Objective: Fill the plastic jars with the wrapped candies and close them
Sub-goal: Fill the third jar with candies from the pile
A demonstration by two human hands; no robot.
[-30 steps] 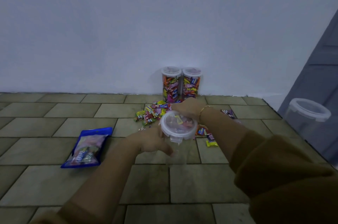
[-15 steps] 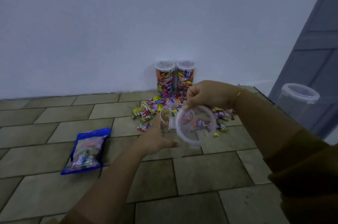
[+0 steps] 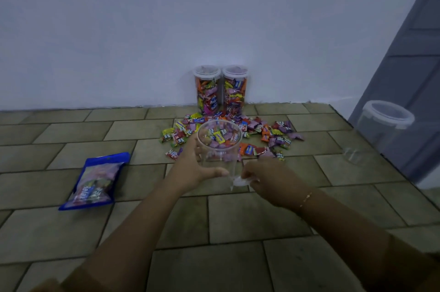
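My left hand grips a clear, empty plastic jar that stands upright on the tiled floor with its mouth open. My right hand is low beside the jar's base and pinches its clear lid close to the floor. A pile of wrapped candies lies just behind the jar. Two filled, lidded jars stand against the wall beyond the pile.
A blue candy bag lies flat on the tiles to the left. Another empty, lidded clear jar stands at the right by a grey door. A white wall rises behind everything.
The lid came off the jar. My right hand carried it from above the jar's mouth down to the floor on the right. My left hand kept hold of the jar.
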